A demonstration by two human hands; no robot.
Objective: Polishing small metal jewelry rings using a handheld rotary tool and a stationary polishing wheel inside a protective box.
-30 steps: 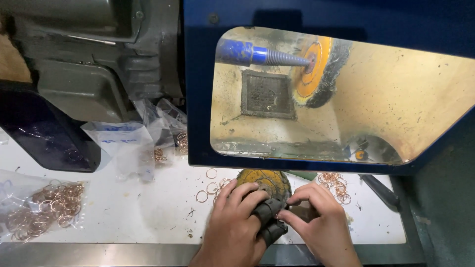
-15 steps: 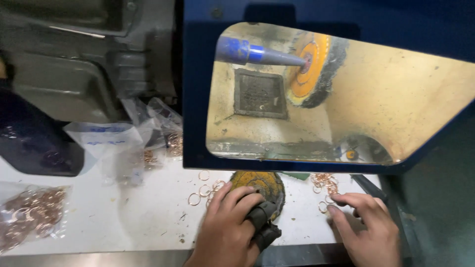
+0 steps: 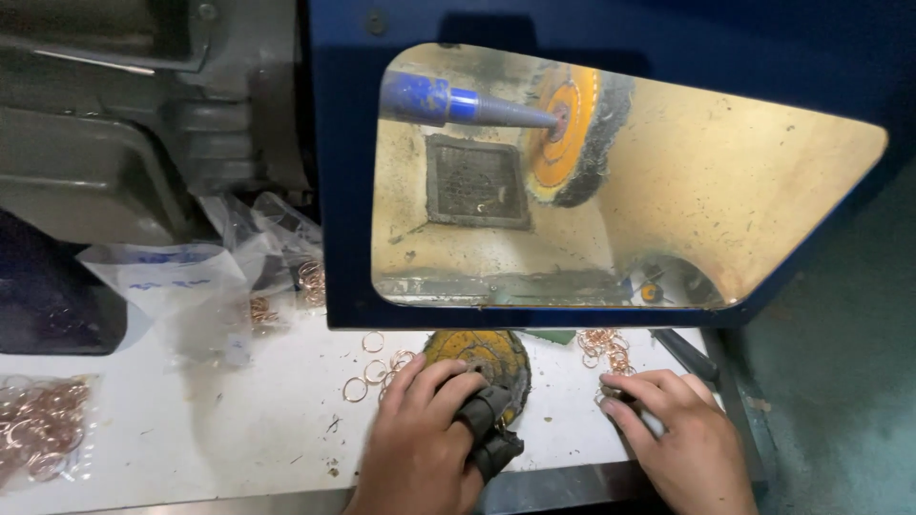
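**Hands at the polishing station**

While the orange cloth buffing wheel [image 3: 572,133] sits inside the blue metal hood [image 3: 343,191], both hands work on the white table [image 3: 191,429] in front of that hood. The left hand [image 3: 420,448] is curled loosely over a dark, worn cloth pad [image 3: 489,429] lying against a flat yellow-stained disc [image 3: 491,355]. The right hand [image 3: 673,434] rests fingers-down, half open, beside a pile of small copper-coloured wire rings [image 3: 603,345]; whether it pinches one cannot be told. Such rings are judged light, stiff and easily scattered; pinch one across its rim.
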